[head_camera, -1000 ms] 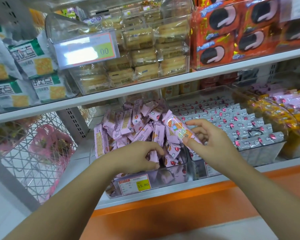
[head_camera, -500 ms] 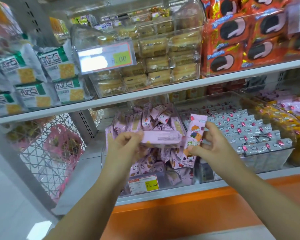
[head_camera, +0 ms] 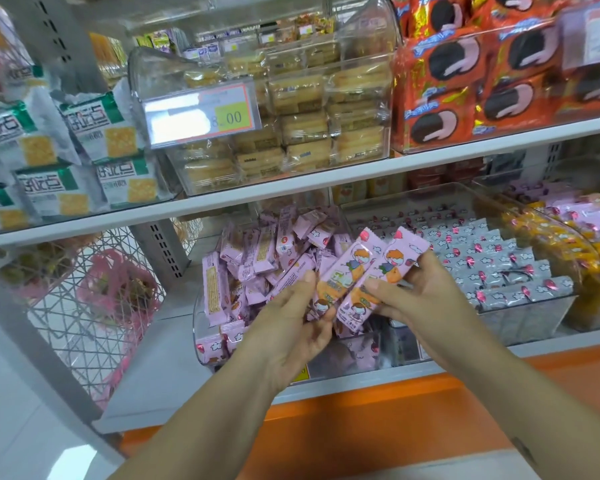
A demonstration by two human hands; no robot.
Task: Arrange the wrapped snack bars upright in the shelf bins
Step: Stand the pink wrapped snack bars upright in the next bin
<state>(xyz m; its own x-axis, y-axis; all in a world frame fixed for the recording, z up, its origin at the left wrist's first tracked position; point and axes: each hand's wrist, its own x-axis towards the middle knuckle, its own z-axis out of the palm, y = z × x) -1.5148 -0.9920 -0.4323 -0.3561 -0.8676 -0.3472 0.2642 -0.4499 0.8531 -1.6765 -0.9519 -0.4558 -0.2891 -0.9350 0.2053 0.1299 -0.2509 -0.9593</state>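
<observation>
A shop shelf (head_camera: pixel 160 386) carries a clear bin (head_camera: pixel 201 327) heaped with loose pink snack bars (head_camera: pixel 257 251). Above its front, the left hand (head_camera: pixel 291 327) clasps the left bar (head_camera: pixel 343 271) and the right hand (head_camera: pixel 426 292) clasps the right bar (head_camera: pixel 385 268). The two bars are tilted and touching, with their lower halves inside each grip.

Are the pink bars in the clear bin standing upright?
Mostly not: pink bars lean and lie crossed every way inside the bin.
</observation>
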